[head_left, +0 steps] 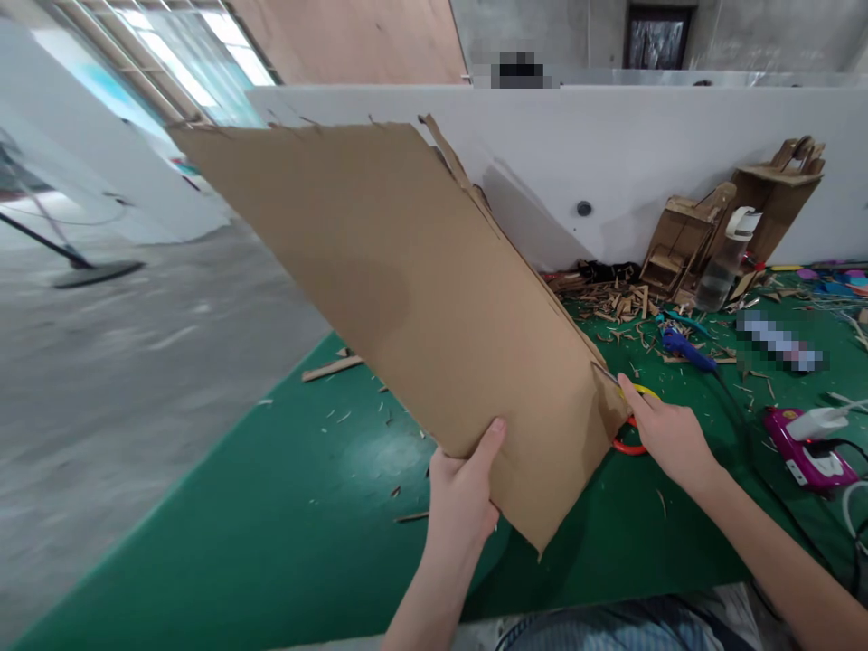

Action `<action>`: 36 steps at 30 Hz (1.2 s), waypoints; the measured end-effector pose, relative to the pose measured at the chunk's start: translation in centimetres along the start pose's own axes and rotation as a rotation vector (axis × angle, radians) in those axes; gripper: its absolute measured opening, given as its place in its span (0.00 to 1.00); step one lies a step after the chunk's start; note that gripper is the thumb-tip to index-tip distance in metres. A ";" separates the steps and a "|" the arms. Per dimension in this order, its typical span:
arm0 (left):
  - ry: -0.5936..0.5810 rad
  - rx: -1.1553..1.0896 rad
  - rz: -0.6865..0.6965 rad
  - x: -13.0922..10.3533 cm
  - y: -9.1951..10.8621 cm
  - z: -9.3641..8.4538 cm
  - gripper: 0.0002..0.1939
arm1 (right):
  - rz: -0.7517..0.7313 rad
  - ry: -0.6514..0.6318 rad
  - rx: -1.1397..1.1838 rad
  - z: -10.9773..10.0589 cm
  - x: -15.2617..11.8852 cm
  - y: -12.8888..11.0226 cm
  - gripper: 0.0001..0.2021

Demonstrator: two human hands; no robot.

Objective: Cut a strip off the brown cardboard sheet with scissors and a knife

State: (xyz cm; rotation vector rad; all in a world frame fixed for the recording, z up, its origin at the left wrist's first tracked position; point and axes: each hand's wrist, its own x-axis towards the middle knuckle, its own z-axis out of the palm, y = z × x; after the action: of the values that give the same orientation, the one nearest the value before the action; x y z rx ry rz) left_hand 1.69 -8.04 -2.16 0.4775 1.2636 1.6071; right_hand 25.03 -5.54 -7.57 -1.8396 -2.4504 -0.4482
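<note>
A large brown cardboard sheet (420, 298) is held tilted above the green table, its top edge ragged. My left hand (465, 488) grips its lower left edge, thumb on the face and fingers behind. At the right edge, my right hand (671, 434) is closed round the yellow and red handles of a pair of scissors (630, 447). One scissor blade lies over the front of the cardboard near that edge; the other is hidden. A thin strip of cardboard hangs loose along the upper right edge.
On the green table (271, 542) lie cardboard scraps (620, 303), a blue glue gun (686, 348), a clear bottle (725, 262), cardboard structures (773, 199) and a magenta power strip (810, 452) with cables. A white partition (542, 181) stands behind. Grey floor lies left.
</note>
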 end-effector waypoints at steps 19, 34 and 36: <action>0.019 0.022 0.067 0.9 -0.2 0.3 0.20 | 0.003 -0.144 0.037 1.7 -3.8 1.1 0.31; 0.024 0.042 0.102 0.6 -0.2 0.3 0.21 | -0.083 -0.026 -0.056 1.3 -6.0 2.0 0.34; 0.023 0.054 0.103 0.5 0.0 0.5 0.21 | -0.088 -0.022 -0.069 1.2 -6.2 2.1 0.34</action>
State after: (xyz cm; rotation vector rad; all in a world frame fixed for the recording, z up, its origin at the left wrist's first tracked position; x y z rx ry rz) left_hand 1.87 -7.42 -2.14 0.5674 1.3211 1.6719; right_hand 28.97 -10.50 -9.62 -1.7758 -2.5700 -0.5263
